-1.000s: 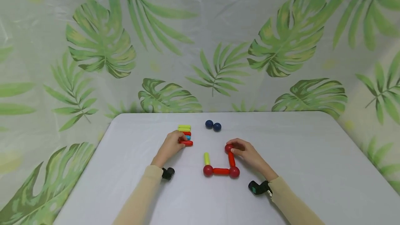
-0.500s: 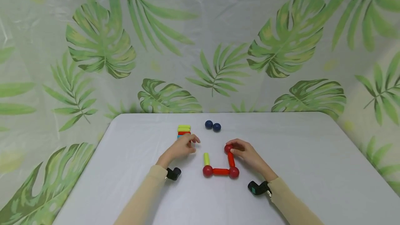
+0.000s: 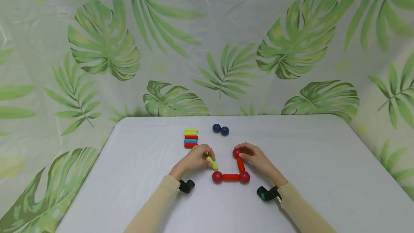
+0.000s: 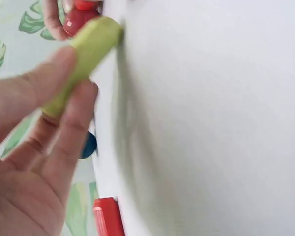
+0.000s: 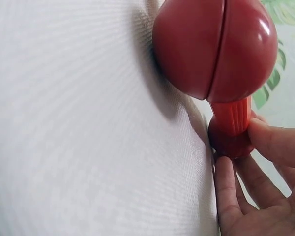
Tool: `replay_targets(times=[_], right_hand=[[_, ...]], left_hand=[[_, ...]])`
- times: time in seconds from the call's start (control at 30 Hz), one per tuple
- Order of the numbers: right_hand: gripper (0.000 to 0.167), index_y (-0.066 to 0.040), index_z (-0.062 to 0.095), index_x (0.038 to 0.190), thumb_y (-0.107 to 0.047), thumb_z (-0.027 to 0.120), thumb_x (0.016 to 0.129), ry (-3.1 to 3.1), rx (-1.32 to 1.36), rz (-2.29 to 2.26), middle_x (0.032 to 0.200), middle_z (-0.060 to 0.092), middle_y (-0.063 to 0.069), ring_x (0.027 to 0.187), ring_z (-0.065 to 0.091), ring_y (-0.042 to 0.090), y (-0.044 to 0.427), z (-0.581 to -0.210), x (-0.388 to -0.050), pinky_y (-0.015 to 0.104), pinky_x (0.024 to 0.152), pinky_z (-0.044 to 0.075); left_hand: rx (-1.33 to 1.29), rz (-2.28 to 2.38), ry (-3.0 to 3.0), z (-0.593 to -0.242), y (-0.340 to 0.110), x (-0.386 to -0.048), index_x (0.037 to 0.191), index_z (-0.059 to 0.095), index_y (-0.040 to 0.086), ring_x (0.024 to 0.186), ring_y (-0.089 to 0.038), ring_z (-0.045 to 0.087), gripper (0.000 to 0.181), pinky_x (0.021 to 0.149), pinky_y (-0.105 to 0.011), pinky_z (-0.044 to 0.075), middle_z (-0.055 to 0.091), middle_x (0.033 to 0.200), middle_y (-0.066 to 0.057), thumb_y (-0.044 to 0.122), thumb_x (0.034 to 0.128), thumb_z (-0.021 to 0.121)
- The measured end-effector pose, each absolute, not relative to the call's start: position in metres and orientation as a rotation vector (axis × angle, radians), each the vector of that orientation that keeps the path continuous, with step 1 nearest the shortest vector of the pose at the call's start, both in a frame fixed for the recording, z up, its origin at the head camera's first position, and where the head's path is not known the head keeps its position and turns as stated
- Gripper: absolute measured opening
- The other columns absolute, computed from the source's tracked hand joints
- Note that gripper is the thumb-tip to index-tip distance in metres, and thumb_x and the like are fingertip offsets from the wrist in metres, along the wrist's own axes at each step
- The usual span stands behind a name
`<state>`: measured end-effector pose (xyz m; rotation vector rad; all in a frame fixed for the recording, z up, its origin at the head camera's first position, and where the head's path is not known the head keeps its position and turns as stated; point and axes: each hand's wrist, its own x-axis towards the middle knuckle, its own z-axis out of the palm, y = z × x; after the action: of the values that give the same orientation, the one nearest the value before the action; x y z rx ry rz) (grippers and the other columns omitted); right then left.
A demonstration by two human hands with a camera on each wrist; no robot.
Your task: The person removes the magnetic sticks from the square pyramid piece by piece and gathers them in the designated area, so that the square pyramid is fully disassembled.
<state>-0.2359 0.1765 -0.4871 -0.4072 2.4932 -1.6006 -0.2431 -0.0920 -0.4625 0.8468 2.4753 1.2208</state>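
Observation:
Between thumb and fingers, the left hand (image 3: 196,158) pinches a yellow-green stick (image 3: 211,163), whose lower end is just above a red ball (image 3: 217,177). The left wrist view shows that stick (image 4: 91,49) held tilted in the left hand (image 4: 39,142). A red stick (image 3: 231,177) joins this ball to a second red ball (image 3: 244,177). From there another red stick (image 3: 240,164) runs up to a third red ball (image 3: 237,152), gripped by the right hand (image 3: 258,159). In the right wrist view, fingers of the right hand (image 5: 265,196) touch the far ball (image 5: 230,140).
At the back left of the white table (image 3: 307,154), several sticks lie in a stack: yellow-green (image 3: 191,130), red (image 3: 191,137), blue (image 3: 191,141) and red (image 3: 190,145). Two dark blue balls (image 3: 216,128) (image 3: 224,131) sit behind the red pieces.
The left hand has moved right and nearer from the stack of sticks and taken hold of the yellow-green stick, which stood against the left red ball. The right hand has stayed on its ball.

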Motion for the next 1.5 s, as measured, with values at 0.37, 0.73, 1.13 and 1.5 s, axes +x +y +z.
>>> replay_targets(times=[0.37, 0.73, 1.13, 1.5], right_hand=[[0.028, -0.003, 0.060, 0.123, -0.007, 0.057, 0.095, 2.490, -0.449, -1.619, 0.121, 0.058, 0.015, 0.113, 0.052, 0.034, 0.179, -0.488, -0.234, 0.047, 0.097, 0.043], [0.029, -0.005, 0.060, 0.123, -0.006, 0.057, 0.094, 2.460, -0.424, -1.637, 0.122, 0.058, 0.013, 0.115, 0.051, 0.033, 0.177, -0.490, -0.235, 0.048, 0.098, 0.042], [0.028, -0.005, 0.060, 0.123, -0.008, 0.058, 0.095, 2.475, -0.430, -1.624, 0.122, 0.058, 0.013, 0.115, 0.051, 0.033, 0.177, -0.489, -0.236, 0.049, 0.098, 0.042], [0.030, -0.001, 0.057, 0.125, -0.008, 0.057, 0.095, 2.473, -0.442, -1.633, 0.124, 0.057, 0.018, 0.114, 0.051, 0.035, 0.176, -0.485, -0.234, 0.051, 0.097, 0.042]], left_hand=[[0.270, 1.563, 2.758, -0.474, -0.129, -0.244, 0.086, 0.066, 0.005, 0.078, -0.018, 0.059, 0.014, 0.071, -0.030, 0.050, 0.064, 0.082, -0.003, -0.001, 0.0779, 0.076], [0.131, 1.385, 2.958, -0.472, -0.145, -0.254, 0.079, 0.063, 0.001, 0.070, -0.020, 0.057, 0.012, 0.065, -0.032, 0.049, 0.060, 0.077, -0.007, -0.003, 0.0782, 0.075], [0.973, 1.147, 2.405, -0.464, -0.107, -0.223, 0.107, 0.060, 0.011, 0.100, -0.019, 0.053, 0.025, 0.086, -0.033, 0.046, 0.058, 0.105, 0.001, 0.011, 0.0851, 0.072], [1.129, 0.956, 2.466, -0.466, -0.082, -0.215, 0.104, 0.065, 0.019, 0.088, -0.007, 0.051, 0.021, 0.076, -0.020, 0.047, 0.053, 0.098, 0.009, 0.009, 0.0847, 0.067]])
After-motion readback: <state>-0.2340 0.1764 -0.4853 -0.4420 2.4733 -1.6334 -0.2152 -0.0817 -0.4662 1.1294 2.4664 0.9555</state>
